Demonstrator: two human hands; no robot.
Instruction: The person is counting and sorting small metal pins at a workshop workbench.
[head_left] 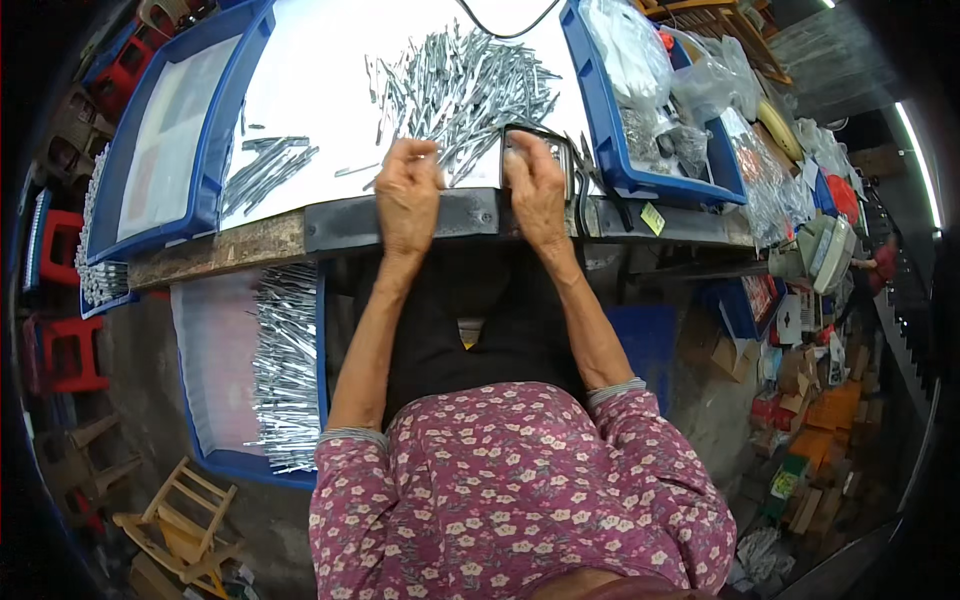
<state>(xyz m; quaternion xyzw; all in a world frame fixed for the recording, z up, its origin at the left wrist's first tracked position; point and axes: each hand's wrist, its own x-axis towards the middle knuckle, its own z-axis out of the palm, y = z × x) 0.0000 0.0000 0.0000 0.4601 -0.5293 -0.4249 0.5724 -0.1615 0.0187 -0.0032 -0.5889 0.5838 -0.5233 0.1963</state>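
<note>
My left hand (408, 195) is raised over the front edge of the white worktop (320, 60), its fingers curled in with the tips a little blurred. Across from it, my right hand (538, 188) is closed in much the same way. Anything between the fingers of either hand is too small or smeared to make out. Just beyond both hands spreads a heap of thin grey metal pieces (465, 95). A smaller bundle of similar pieces (268, 172) lies to the left. Beside my right hand are dark-handled pliers (585, 180), and a dark-framed flat object lies partly hidden under that hand.
Blue trays stand on the left (208, 170) and right (660, 185) of the worktop, the right one holding plastic bags. Below, at left, a blue bin holds many shiny metal pieces (287, 370). A small wooden chair (190, 520) and red stools (75, 355) stand left; boxes clutter the right.
</note>
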